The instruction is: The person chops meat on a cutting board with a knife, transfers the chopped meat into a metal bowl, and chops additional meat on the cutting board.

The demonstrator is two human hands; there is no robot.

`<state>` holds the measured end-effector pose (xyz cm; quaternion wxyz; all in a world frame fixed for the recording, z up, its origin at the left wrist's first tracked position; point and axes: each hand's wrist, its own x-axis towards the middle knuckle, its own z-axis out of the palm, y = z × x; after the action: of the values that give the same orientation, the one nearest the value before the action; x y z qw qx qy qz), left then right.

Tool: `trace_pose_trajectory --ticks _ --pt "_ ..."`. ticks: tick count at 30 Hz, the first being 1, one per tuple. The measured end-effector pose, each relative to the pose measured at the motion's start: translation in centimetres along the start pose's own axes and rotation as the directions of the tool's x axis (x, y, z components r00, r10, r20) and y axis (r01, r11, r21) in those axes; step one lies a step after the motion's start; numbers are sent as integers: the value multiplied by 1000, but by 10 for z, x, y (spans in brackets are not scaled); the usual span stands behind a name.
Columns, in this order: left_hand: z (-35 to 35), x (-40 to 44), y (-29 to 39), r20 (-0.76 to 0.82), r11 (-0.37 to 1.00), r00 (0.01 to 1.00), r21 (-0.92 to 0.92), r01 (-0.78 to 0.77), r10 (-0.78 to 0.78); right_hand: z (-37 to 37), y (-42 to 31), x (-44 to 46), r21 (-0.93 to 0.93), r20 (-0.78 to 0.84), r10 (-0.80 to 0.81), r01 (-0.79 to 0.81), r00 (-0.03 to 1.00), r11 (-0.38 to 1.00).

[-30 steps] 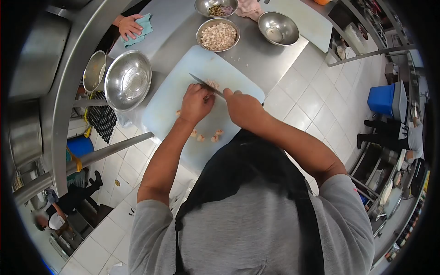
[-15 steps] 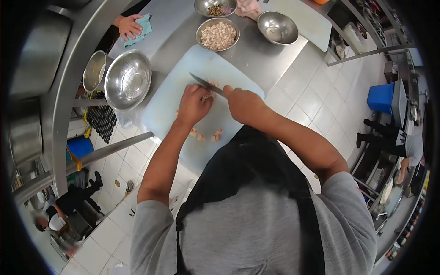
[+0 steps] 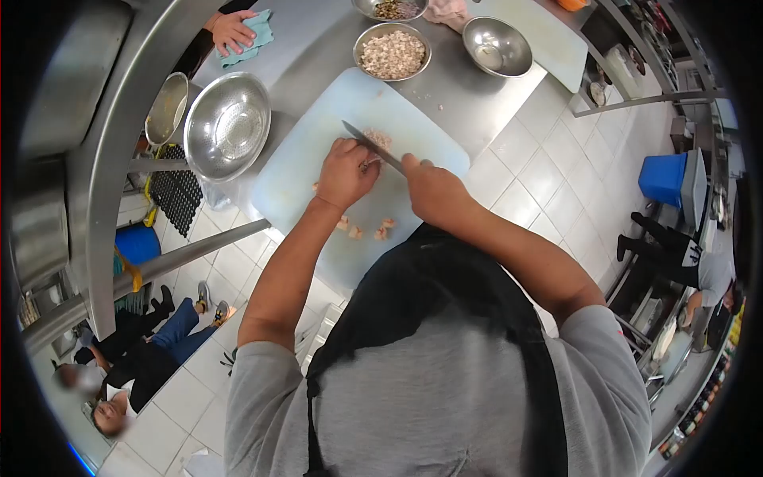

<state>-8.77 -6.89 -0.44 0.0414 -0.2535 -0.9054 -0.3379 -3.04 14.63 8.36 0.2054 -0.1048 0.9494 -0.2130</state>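
My right hand (image 3: 435, 189) is closed around the handle of a kitchen knife (image 3: 367, 141), whose blade slants up and left over the cutting board (image 3: 306, 151). My left hand (image 3: 348, 173) has its fingers curled beside the blade, closed on a pale pinkish piece of food (image 3: 368, 165) that they mostly hide. Finely chopped food (image 3: 378, 138) of the same colour lies on the far side of the blade. Several larger pieces (image 3: 385, 229) lie on the board nearer my body.
Beyond the board stand a metal bowl of diced pale food (image 3: 393, 52), another metal bowl (image 3: 497, 48) and a bowl of chopped mixture (image 3: 389, 8). A colander (image 3: 227, 127) sits left. A co-worker's hand (image 3: 232, 32) rests on a green cloth (image 3: 253, 36). Other people are at lower left and right.
The view has shifted slightly. Both hands and the knife stay at the chopped food, with the blade slightly lower in view. A person in blue trousers has come into sight at lower left.
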Motion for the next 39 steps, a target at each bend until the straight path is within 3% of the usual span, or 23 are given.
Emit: trace_pose_trajectory --ticks 7,10,13,16,25,28,34,39 --pt "1 0 3 -30 1000 999 -22 15 -16 -17 -3 -9 -25 61 19 -17 998 1000" --pt "-4 1 7 -7 998 999 -50 32 -32 8 4 3 8 -9 -5 5 1000 1000" --pt "-4 2 2 -128 997 991 -70 18 -27 9 1 8 -37 -7 4 -4 1000 999" --pt "-4 1 -2 3 997 999 -61 48 -48 -4 1 11 -58 9 -35 35 999 998" --pt "2 -3 -3 -57 1000 998 -30 3 -5 8 1 11 -10 -73 -67 66 995 998" --pt "-1 -3 -2 -89 998 996 -56 -28 23 -16 -7 -1 18 -5 -41 41 999 999" --pt "-6 -7 0 -61 998 998 -61 -18 14 15 -2 13 -7 -35 -16 16 999 1000" --pt "-10 -9 0 -7 986 989 -72 -151 150 0 5 23 -24 -17 -68 67 998 997"
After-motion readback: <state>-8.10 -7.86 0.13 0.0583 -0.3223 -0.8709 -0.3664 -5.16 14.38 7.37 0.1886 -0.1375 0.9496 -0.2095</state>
